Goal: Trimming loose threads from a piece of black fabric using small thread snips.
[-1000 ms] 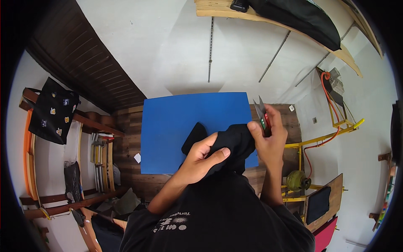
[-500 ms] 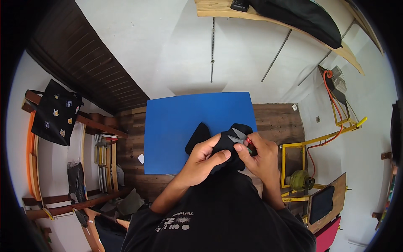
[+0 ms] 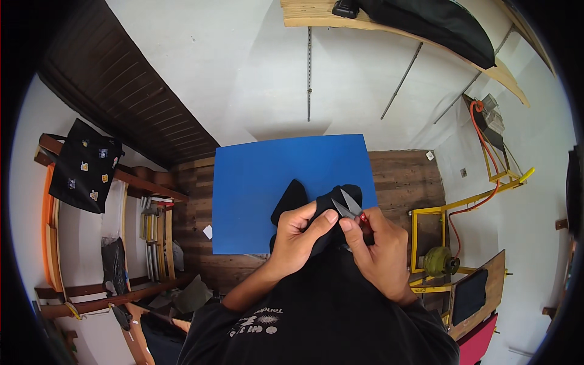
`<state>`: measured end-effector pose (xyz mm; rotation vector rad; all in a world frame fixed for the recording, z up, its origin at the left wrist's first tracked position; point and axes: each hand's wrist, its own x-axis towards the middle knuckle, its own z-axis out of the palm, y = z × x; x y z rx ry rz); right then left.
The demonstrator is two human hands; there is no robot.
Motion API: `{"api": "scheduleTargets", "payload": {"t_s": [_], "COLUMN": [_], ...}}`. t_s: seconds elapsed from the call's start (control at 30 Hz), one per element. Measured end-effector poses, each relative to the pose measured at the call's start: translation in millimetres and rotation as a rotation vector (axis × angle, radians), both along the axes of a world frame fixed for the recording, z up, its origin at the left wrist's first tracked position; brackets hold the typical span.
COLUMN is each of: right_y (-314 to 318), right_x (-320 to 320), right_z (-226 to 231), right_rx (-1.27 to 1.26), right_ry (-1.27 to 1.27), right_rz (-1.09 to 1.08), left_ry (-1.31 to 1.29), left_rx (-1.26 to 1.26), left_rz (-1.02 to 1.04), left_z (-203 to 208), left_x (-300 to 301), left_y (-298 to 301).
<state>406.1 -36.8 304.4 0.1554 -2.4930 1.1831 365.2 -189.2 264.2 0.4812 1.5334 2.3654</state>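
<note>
My left hand is closed on a black cloth piece, its thumb pressed over the fabric near the snips. Thread snips with pointed grey blades and a red part lie in my right hand. Their blades are spread apart against the cloth and point up and left, beside my left thumb tip. Much of the handle is hidden by my right fingers. A black fabric shape with a pointed top extends over the blue table, left of the held cloth; whether the two are joined I cannot tell.
The blue table stands before me against a white wall. To the right is a yellow metal frame with a green motor and a board. Wooden shelving and a hanging black bag are at left.
My right hand has shifted slightly down and right, its thumb lower along the snips. The blades have turned a little and sit closer to my left thumb. The cloth stays in my left hand.
</note>
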Motion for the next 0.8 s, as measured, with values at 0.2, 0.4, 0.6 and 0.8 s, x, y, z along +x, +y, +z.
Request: {"api": "scheduleTargets", "payload": {"t_s": [0.2, 0.4, 0.6, 0.8], "right_y": [-1, 0, 0, 5], "right_x": [-3, -4, -3, -3], "right_z": [1, 3, 4, 16], "right_rx": [0.005, -0.004, -0.009, -0.065], "right_ry": [-0.019, -0.037, -0.032, -0.019], "right_rz": [0.004, 0.010, 0.021, 0.027], "left_ry": [0.002, 0.024, 0.121, -0.029], "left_rx": [0.023, 0.005, -0.014, 0.085], "left_rz": [-0.003, 0.046, 0.108, 0.060], "left_z": [-3, 2, -4, 16], "left_x": [2, 3, -4, -5], "left_y": [-2, 5, 6, 1]}}
